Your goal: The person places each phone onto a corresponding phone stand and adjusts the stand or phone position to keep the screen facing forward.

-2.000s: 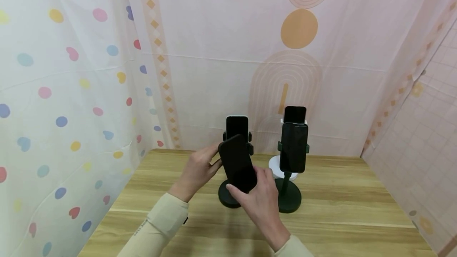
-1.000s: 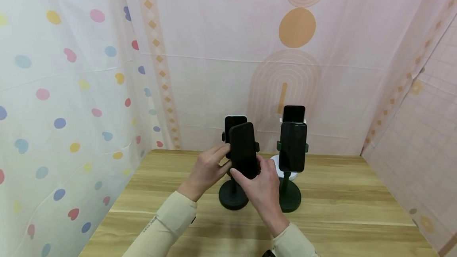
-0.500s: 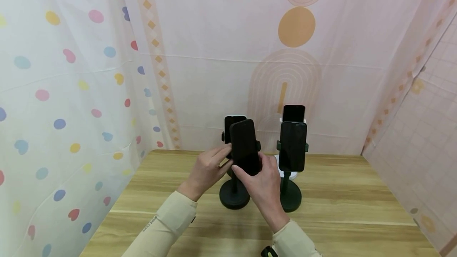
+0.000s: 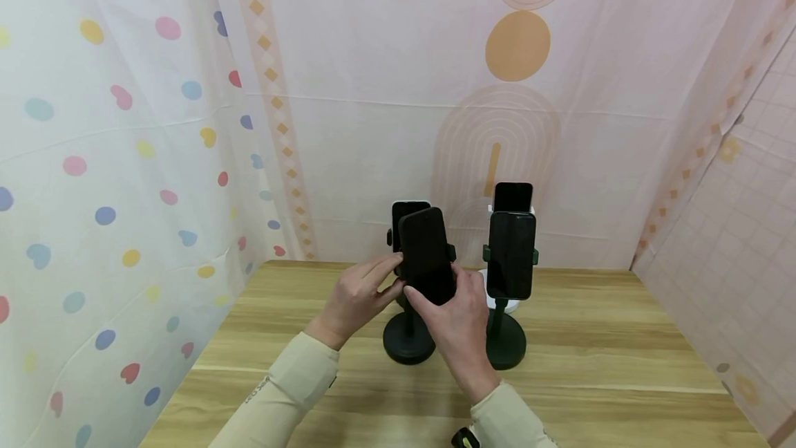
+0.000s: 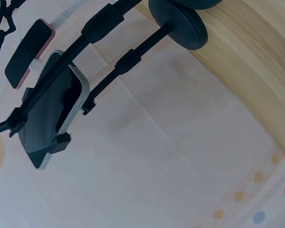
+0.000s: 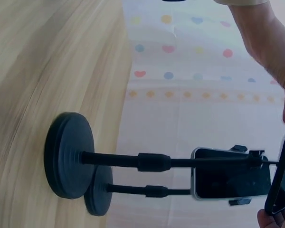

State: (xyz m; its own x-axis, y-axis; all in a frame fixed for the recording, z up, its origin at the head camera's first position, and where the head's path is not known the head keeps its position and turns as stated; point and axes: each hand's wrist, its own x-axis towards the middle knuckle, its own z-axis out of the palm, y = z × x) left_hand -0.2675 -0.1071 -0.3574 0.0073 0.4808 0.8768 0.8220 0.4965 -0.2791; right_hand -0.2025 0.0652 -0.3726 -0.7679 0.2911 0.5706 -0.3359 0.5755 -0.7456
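A black phone (image 4: 425,254) stands nearly upright, leaning slightly left, at the head of a black phone stand (image 4: 408,339). My right hand (image 4: 461,313) grips the phone's lower end, thumb across the front and fingers at the right edge. One dark clamp arm (image 4: 451,252) shows beside the phone's right edge. My left hand (image 4: 356,294) has finger and thumb tips at the left edge, pinching the stand's clamp, which is mostly hidden by fingers and phone. In the right wrist view the phone (image 6: 282,175) appears edge-on beyond the stand's pole (image 6: 123,160).
Just behind, a second black stand holds a pale-framed phone (image 4: 401,218). To the right, a dark green stand (image 4: 505,341) carries another phone (image 4: 511,254), with a white stand and its phone (image 4: 513,196) behind it. Patterned curtains (image 4: 361,157) border the wooden table (image 4: 597,351).
The held phone has turned from a strong left lean to nearly upright and moved up and slightly right onto the stand. Both hands followed it; over the last half second they barely moved.
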